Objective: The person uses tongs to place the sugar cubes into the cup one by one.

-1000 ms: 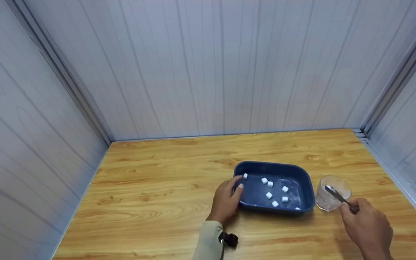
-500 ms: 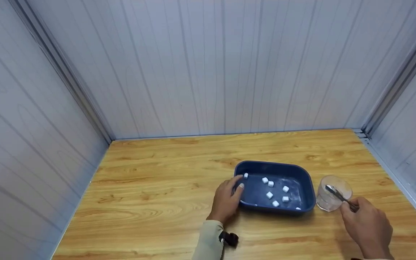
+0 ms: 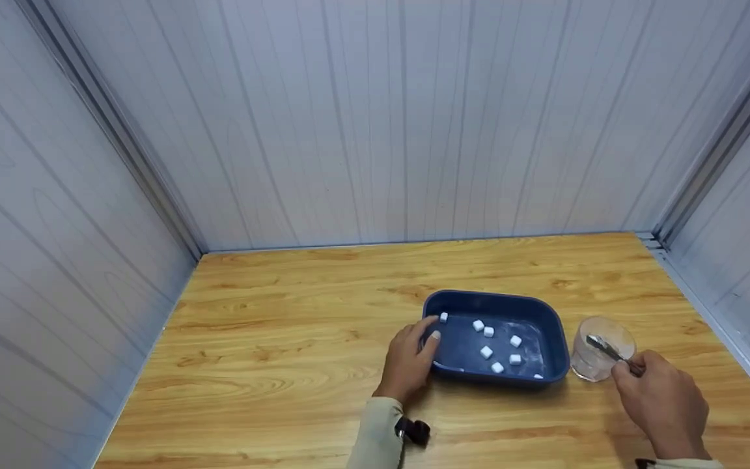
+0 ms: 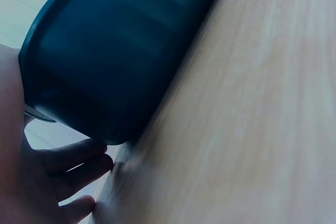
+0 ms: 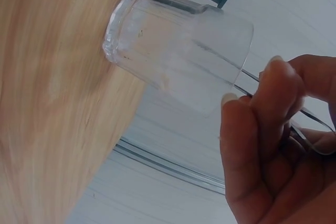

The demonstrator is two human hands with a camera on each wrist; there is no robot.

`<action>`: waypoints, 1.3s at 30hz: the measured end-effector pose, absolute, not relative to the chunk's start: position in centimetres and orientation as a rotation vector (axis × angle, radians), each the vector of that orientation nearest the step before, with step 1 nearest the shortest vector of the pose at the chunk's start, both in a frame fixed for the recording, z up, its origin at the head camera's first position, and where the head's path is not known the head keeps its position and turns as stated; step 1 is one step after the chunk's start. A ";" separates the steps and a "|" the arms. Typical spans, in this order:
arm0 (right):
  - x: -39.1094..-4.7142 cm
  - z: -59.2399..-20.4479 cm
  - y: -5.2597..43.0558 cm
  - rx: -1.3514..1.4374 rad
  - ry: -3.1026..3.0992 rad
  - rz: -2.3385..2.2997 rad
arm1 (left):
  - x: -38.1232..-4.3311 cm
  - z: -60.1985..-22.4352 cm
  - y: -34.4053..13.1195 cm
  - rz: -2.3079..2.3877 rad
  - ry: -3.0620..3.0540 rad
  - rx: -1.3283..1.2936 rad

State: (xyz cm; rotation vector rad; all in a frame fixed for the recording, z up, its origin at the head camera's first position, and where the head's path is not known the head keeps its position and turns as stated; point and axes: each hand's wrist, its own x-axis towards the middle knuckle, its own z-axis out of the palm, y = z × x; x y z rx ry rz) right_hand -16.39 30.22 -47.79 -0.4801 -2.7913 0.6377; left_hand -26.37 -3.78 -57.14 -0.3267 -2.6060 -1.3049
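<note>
A dark blue rectangular tray (image 3: 489, 301) holds several small white cubes (image 3: 486, 352). At its left end, my left hand (image 3: 407, 361) grips the rim with thumb and index finger over the edge; its other fingers (image 4: 81, 177) lie outside the wall in the left wrist view. Thin metal tongs (image 3: 611, 351) are pinched between the thumb and fingers of my right hand (image 3: 665, 397). Their tips reach down into a clear drinking glass (image 5: 157, 40), which stands upright just right of the tray. Whether a cube is between the tips I cannot tell.
The wood-grain table (image 3: 284, 326) extends left of the tray and behind it. Pale panelled walls (image 3: 375, 130) enclose the back and both sides. A metal strip (image 3: 720, 326) runs along the table's right edge.
The two arms of the tongs look closer together than a second ago, with their tips still inside the glass. My left hand and the tray keep their places.
</note>
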 end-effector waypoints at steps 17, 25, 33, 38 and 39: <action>-16.4 -47.8 30.2 -0.499 -2.816 0.654 | -26.4 -57.2 -3.9 -1.312 -2.606 -0.324; -15.8 -48.1 29.9 -0.499 -2.750 0.695 | -26.4 -57.2 -3.9 -1.306 -2.608 -0.338; -15.1 -48.4 29.8 -0.579 -2.714 0.708 | -26.3 -57.1 -3.8 -1.311 -2.591 -0.325; -14.7 -48.3 29.5 -0.612 -2.688 0.719 | -26.3 -57.1 -3.8 -1.299 -2.570 -0.341; -14.6 -48.2 29.4 -0.615 -2.680 0.722 | -26.3 -57.1 -3.8 -1.300 -2.567 -0.343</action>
